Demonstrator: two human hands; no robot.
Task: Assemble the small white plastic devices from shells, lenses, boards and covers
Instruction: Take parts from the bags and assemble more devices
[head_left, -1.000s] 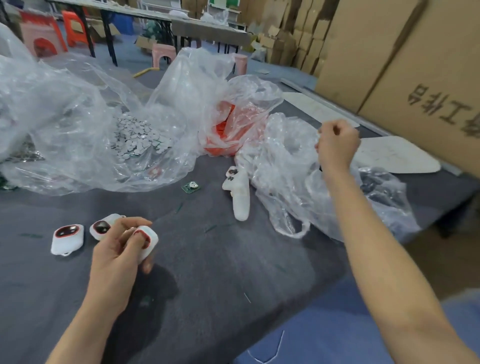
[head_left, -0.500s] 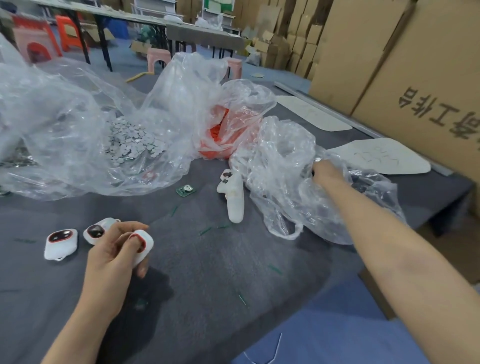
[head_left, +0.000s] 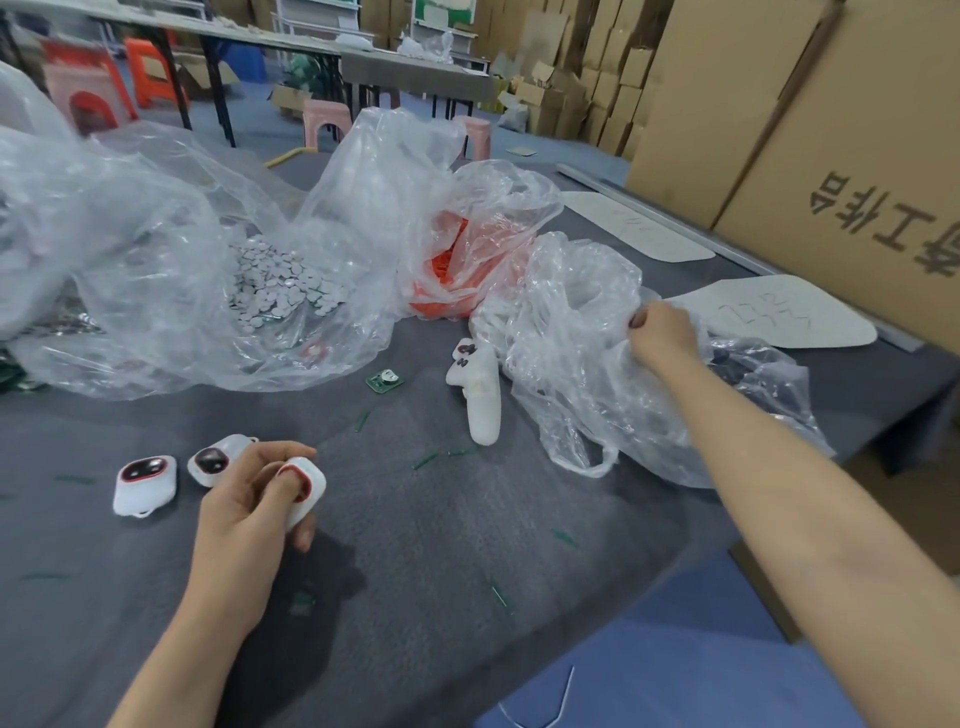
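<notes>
Two white, red-rimmed devices (head_left: 144, 486) (head_left: 215, 460) side by side on table (head_left: 467, 545); third (head_left: 307, 491) in left hand (head_left: 244, 525).

On the table's (head_left: 467, 545) near left, a device (head_left: 144, 486) lies beside a second device (head_left: 213, 460). Just right of them the left hand (head_left: 244, 525) holds a third device (head_left: 310, 493). Farther back sits a small board (head_left: 384, 381), with a handle-shaped part (head_left: 480, 400) to its right, then a bag (head_left: 571, 374) gripped by the right hand (head_left: 662, 338). Behind, a bigger bag (head_left: 156, 249) holds discs (head_left: 280, 286).

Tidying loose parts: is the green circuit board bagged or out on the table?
Out: the green circuit board lies bare on the grey table, just outside the clear bag.
</notes>
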